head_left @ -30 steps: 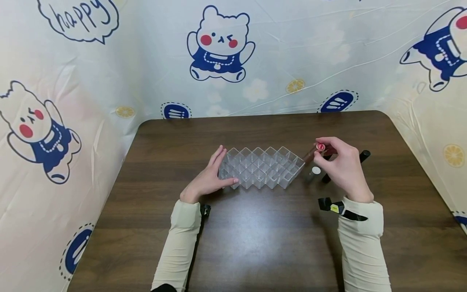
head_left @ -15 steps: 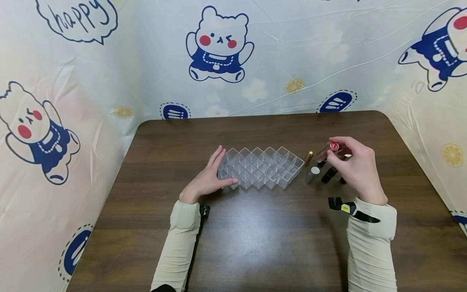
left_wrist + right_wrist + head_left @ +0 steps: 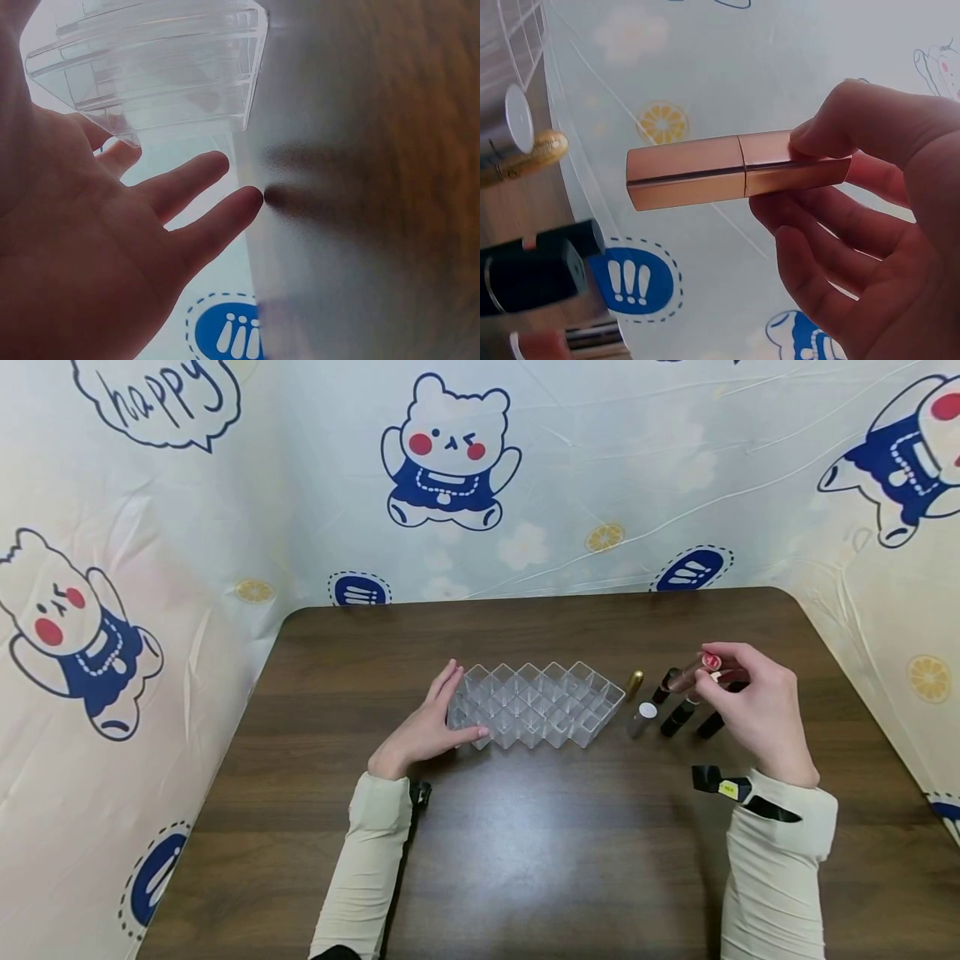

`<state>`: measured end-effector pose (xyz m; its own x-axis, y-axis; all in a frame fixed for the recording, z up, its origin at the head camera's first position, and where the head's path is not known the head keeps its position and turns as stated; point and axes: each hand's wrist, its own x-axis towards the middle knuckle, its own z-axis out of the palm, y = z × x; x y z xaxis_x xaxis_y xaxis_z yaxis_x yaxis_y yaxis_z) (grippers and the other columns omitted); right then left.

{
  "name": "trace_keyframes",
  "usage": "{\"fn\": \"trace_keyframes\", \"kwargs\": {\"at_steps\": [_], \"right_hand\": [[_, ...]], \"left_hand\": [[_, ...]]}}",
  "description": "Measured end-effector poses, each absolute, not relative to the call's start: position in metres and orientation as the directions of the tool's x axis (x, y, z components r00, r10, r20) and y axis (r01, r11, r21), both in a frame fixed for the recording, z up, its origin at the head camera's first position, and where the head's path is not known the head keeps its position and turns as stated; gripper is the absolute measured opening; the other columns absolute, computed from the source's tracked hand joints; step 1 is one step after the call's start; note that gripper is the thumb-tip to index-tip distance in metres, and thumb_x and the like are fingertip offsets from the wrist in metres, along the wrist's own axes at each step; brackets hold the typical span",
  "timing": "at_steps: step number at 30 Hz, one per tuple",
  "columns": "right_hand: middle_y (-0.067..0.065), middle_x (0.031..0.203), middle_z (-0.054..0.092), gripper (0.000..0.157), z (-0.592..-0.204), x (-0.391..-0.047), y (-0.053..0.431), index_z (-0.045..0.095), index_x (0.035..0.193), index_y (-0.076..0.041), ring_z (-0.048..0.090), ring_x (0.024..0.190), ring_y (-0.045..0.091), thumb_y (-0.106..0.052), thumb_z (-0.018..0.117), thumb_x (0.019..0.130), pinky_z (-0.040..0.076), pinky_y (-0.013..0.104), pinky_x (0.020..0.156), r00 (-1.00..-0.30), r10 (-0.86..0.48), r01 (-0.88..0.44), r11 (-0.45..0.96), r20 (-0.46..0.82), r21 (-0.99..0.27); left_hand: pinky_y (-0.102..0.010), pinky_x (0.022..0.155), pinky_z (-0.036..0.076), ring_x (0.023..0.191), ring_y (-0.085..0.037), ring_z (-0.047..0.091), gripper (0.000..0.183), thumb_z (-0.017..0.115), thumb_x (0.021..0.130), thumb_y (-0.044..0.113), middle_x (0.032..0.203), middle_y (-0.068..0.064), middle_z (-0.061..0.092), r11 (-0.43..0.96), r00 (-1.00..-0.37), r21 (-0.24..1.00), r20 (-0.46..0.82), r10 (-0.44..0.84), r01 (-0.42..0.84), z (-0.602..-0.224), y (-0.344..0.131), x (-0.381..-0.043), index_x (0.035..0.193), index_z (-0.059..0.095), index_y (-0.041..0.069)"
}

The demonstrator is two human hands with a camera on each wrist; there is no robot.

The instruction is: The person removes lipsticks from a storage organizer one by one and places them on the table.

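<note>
My left hand [image 3: 429, 727] rests at the left end of a clear plastic lipstick organizer [image 3: 536, 703], its thumb along the front and its straight fingers behind. In the left wrist view, two fingers extend below the organizer [image 3: 172, 71], apart from it. My right hand [image 3: 757, 706] pinches a rose-gold lipstick [image 3: 697, 169] at one end between thumb and fingers. That lipstick has a square-sided body, and its end with a red label [image 3: 711, 662] faces up. It is held above several tubes to the right of the organizer.
Near the organizer's right end are a gold tube [image 3: 634, 683] and a clear tube with a white top [image 3: 643, 718]. Several black tubes [image 3: 677, 717] lie under and beside my right hand. The brown table [image 3: 525, 860] meets a printed curtain [image 3: 570, 485] at the back.
My right hand has moved right with the lipstick, away from the organizer's right end, uncovering the gold and black tubes. My left hand stays at the organizer.
</note>
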<state>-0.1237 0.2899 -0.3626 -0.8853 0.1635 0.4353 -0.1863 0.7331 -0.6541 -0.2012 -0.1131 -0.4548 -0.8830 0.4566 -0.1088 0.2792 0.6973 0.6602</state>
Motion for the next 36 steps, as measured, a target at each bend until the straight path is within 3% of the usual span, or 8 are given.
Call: {"fn": "trace_keyframes", "kwargs": {"at_steps": [13,19,27,36], "right_hand": [[0.008,0.094,0.063,0.028,-0.36,-0.118,0.309,0.063,0.108,-0.009,0.051,0.075,-0.007,-0.014,0.063,0.081,0.038,0.001,0.065,-0.884,0.234,-0.106,0.743,0.404,-0.661],[0.012,0.098,0.063,0.03,-0.36,-0.115,0.316,0.062,0.11,-0.009,0.051,0.076,-0.009,-0.016,0.063,0.081,0.038,0.0,0.067,-0.879,0.258,-0.083,0.745,0.4,-0.662],[-0.027,0.087,0.052,0.029,-0.36,-0.112,0.325,0.063,0.109,-0.009,0.05,0.072,-0.013,-0.014,0.063,0.08,0.038,0.001,0.067,-0.861,0.299,-0.07,0.73,0.411,-0.68],[-0.031,0.086,0.05,0.031,-0.362,-0.109,0.334,0.062,0.11,-0.007,0.049,0.072,-0.015,-0.014,0.063,0.08,0.037,0.0,0.066,-0.861,0.317,-0.048,0.728,0.398,-0.684]], "left_hand": [[-0.044,0.095,0.04,0.133,-0.017,0.027,0.101,0.06,0.067,0.068,0.147,0.022,-0.014,0.702,-0.888,0.661,-0.116,0.445,0.266,-0.454,-0.113,-0.2,0.142,-0.003,0.039],[-0.044,0.095,0.04,0.133,-0.018,0.027,0.102,0.059,0.067,0.068,0.148,0.02,-0.013,0.697,-0.886,0.666,-0.116,0.448,0.266,-0.454,-0.113,-0.201,0.142,-0.002,0.037],[-0.044,0.095,0.04,0.133,-0.018,0.028,0.101,0.059,0.067,0.068,0.148,0.019,-0.012,0.702,-0.89,0.66,-0.109,0.443,0.268,-0.455,-0.113,-0.201,0.141,-0.004,0.04],[-0.045,0.096,0.039,0.133,-0.016,0.026,0.1,0.06,0.067,0.067,0.148,0.021,-0.011,0.699,-0.894,0.664,-0.103,0.436,0.265,-0.455,-0.113,-0.2,0.14,-0.002,0.042]]}}
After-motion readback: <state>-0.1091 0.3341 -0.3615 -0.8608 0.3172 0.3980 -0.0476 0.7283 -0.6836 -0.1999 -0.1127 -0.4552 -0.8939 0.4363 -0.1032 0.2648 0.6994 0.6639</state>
